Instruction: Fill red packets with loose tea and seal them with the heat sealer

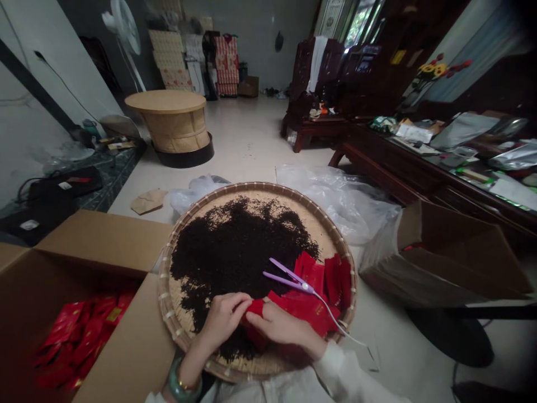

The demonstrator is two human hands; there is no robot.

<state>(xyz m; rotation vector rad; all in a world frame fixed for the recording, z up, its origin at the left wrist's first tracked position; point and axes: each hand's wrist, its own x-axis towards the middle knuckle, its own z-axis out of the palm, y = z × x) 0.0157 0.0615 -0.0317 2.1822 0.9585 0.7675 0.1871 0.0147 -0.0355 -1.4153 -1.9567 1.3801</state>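
Note:
Both my hands meet over the near part of a round woven bamboo tray [247, 372]. My left hand [224, 316] pinches the left edge of a small red packet [255, 308]. My right hand [279, 322] grips the same packet from the right, its thumb lying across it. Dark loose tea leaves [239, 246] cover much of the tray. A purple hair straightener [289, 280] with a white cord lies with its arms apart on more red packets [312, 308] at the tray's right side.
An open cardboard box [121, 347] with several red packets [84, 336] stands at the left. Another open box [453, 252] is to the right. Clear plastic sheeting [335, 201] lies behind the tray. Farther back are a round bamboo stand [176, 123] and a cluttered dark table [444, 173].

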